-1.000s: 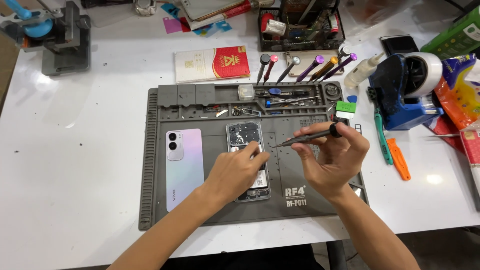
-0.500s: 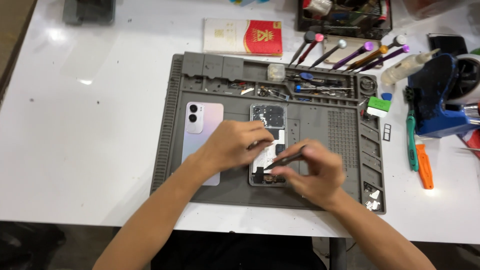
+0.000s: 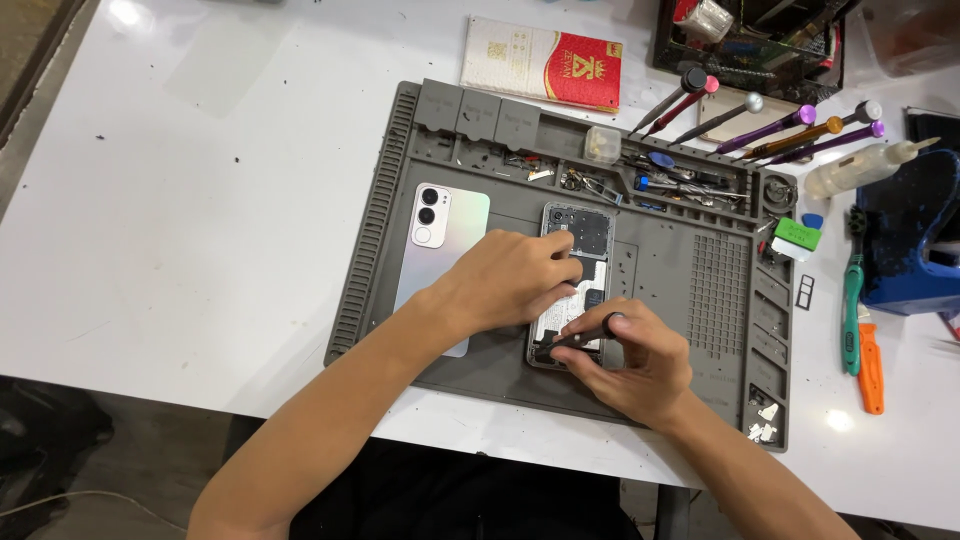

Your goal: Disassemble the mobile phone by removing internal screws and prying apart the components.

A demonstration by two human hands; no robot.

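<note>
Phone (image 3: 580, 240), opened with its insides showing, lies face down near the middle of your grey mat (image 3: 700, 290), which sits on the white table (image 3: 200, 200). Your left hand (image 3: 510, 280) rests across the phone's middle, fingers curled together and pressing down on it. Your right hand (image 3: 635, 360) is at the phone's lower end, thumb and fingers pinching a dark screwdriver (image 3: 575, 338) whose tip touches the bottom edge of the phone. Just left of the phone lies its silvery back cover (image 3: 440, 250), camera side up. More screwdrivers (image 3: 760, 125) lean along the mat's far edge, near a red box (image 3: 545, 65).
</note>
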